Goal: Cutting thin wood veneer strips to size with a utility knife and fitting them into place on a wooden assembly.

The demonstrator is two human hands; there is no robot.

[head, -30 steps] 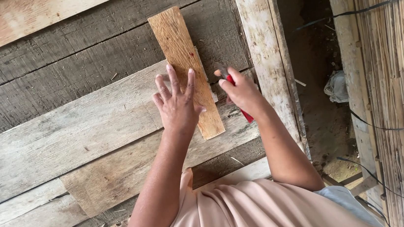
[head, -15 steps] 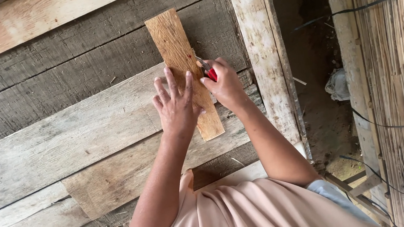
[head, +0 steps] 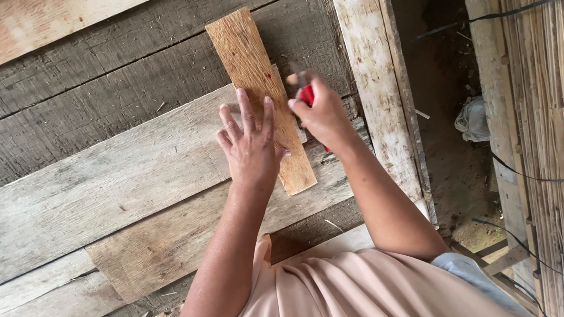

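Weathered grey wooden planks form a rough work surface, seen from above.

A short, light brown strip of wood lies across the planks, tilted a little off upright. A paler brown board lies among the grey ones below it. A pale upright beam borders the planks on the right.
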